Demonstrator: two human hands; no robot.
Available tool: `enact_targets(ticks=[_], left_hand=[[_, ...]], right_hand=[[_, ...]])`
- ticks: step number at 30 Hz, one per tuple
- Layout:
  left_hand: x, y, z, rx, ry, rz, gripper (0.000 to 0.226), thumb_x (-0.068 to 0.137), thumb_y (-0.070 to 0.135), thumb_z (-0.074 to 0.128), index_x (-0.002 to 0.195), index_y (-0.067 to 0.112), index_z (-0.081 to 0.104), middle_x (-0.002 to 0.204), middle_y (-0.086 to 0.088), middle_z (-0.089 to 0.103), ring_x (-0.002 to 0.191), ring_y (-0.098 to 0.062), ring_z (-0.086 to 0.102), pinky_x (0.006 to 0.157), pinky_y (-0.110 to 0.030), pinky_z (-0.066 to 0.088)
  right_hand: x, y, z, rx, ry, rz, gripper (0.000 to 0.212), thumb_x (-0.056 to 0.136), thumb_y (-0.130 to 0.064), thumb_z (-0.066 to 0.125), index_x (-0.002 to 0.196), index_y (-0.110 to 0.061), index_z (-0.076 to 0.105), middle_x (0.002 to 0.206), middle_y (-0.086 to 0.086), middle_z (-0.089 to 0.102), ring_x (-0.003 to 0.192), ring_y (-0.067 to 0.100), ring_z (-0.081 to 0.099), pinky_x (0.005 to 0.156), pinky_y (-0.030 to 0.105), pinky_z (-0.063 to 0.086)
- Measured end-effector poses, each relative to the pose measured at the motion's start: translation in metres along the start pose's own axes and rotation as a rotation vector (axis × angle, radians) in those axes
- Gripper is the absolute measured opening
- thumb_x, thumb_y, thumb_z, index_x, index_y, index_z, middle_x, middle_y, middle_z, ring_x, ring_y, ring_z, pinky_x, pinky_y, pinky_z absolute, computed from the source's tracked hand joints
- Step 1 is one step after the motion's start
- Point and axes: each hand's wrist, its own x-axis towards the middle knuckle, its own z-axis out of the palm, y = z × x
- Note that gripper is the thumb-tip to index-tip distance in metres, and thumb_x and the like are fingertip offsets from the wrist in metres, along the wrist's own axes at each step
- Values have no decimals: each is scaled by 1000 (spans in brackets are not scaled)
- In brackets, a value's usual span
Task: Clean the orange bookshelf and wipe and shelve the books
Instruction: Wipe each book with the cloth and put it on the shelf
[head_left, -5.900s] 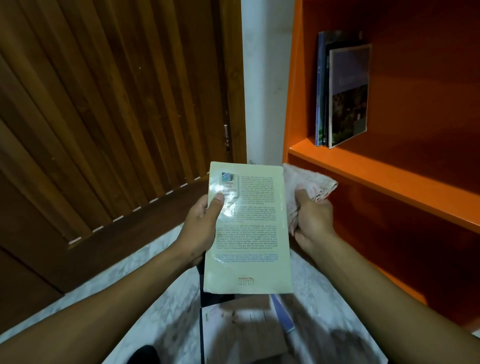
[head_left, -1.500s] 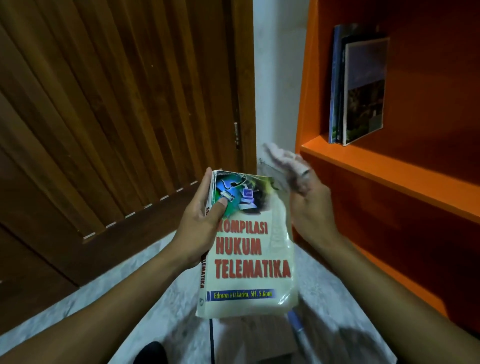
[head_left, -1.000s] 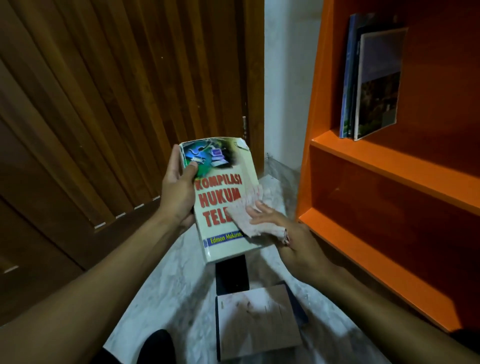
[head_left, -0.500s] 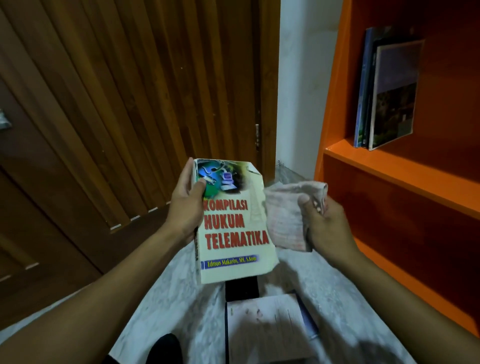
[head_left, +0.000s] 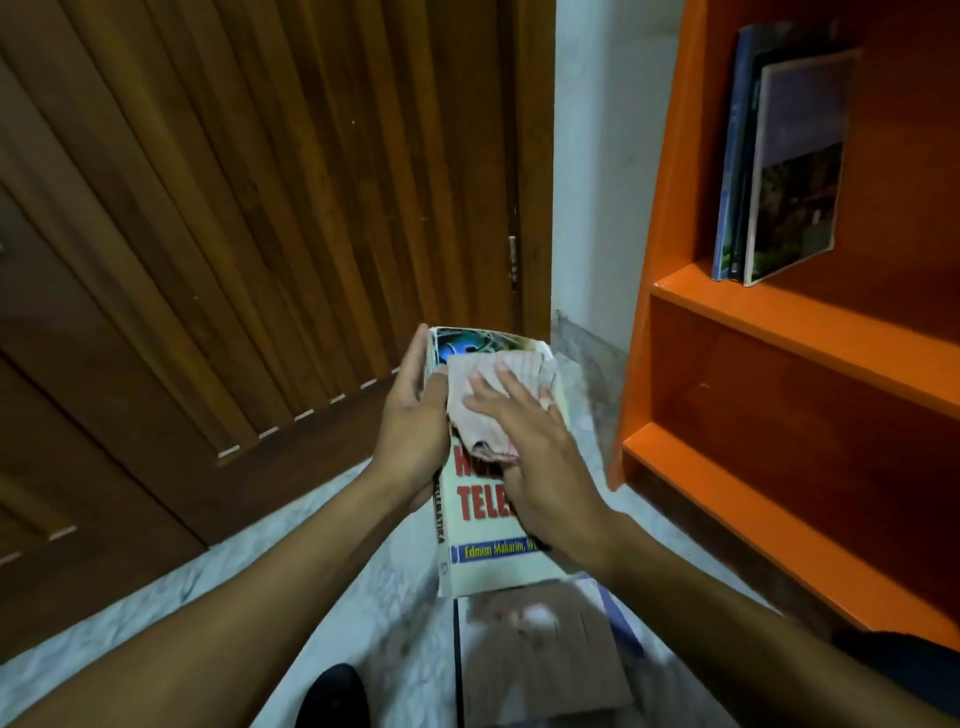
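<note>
Now we note the left hand (head_left: 415, 431) gripping the book (head_left: 493, 551) along its spine edge, fingers behind the cover and thumb curled over the front near the top left corner. We hold the book face up and tilted, its top edge pointing away from us, above the pale marbled floor (head_left: 374, 587). The right hand (head_left: 535, 457) lies flat on the front cover, fingers straight and spread, pressing a pinkish cloth (head_left: 493, 400) onto the upper half of the cover. The cloth is bunched; it hides part of the red title, and only some letters and a blue author strip show below the hand.

We record the orange bookshelf (head_left: 670, 208) to the right of the book, not touching it. On its upper shelf board, at the left end against the side panel, a few books (head_left: 795, 161) stand upright. The shelf below them holds nothing we can make out.

Beneath the held book, more books (head_left: 540, 660) lie stacked on the floor. A brown slatted wooden door (head_left: 234, 208) fills the left side.
</note>
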Motion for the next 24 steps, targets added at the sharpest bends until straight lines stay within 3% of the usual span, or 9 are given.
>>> enact_targets(ticks=[4, 9, 12, 15, 18, 21, 24], left_hand=[[18, 8, -14, -87, 152, 18, 53, 106, 13, 40, 153, 34, 28, 134, -6, 62, 105, -24, 71, 82, -41, 61], [23, 18, -35, -95, 219, 42, 54, 106, 18, 43, 151, 43, 27, 136, -6, 60, 104, -32, 71, 87, -58, 56], [20, 26, -39, -59, 245, 80, 55, 105, 19, 45, 151, 44, 27, 138, -6, 58, 101, -33, 72, 69, -44, 62], [18, 32, -40, -22, 266, 120, 56, 105, 17, 46, 152, 40, 28, 139, -7, 57, 98, -31, 73, 70, -45, 63], [11, 38, -39, 39, 210, 147, 56, 105, 19, 46, 151, 44, 28, 135, -8, 60, 96, -33, 73, 75, -53, 61], [0, 48, -31, 132, 73, 194, 56, 105, 21, 46, 149, 50, 27, 127, -6, 66, 89, -32, 74, 67, -46, 63], [-12, 60, -18, 168, -95, 194, 61, 102, 24, 48, 144, 62, 25, 124, -7, 67, 83, -31, 75, 59, -40, 63]], right_hand=[[-21, 4, 10, 124, -85, -133, 55, 78, 10, 49, 124, -18, 62, 149, -7, 49, 149, 8, 26, 116, 57, 27], [-47, 2, 12, 261, -185, -207, 39, 86, -10, 43, 117, -13, 66, 137, 0, 62, 141, 10, 42, 116, 46, 32], [-54, 1, 8, 210, -197, -267, 29, 90, -15, 48, 111, -10, 69, 123, 2, 68, 128, 9, 53, 110, 34, 38], [-55, 5, 0, 177, -262, -269, 27, 89, -11, 44, 106, -10, 66, 109, 0, 68, 108, 15, 60, 93, 32, 46], [-51, 15, -8, 286, -245, -54, 31, 93, -18, 42, 115, -12, 63, 117, -2, 66, 111, 13, 62, 94, 38, 53], [-37, 17, -18, 413, -51, 239, 12, 99, -25, 57, 110, -27, 58, 117, -9, 67, 111, 3, 63, 90, 34, 55], [-22, 25, -29, 560, 40, 506, 55, 88, -40, 71, 136, -39, 44, 129, -9, 60, 115, 3, 60, 98, 39, 52]])
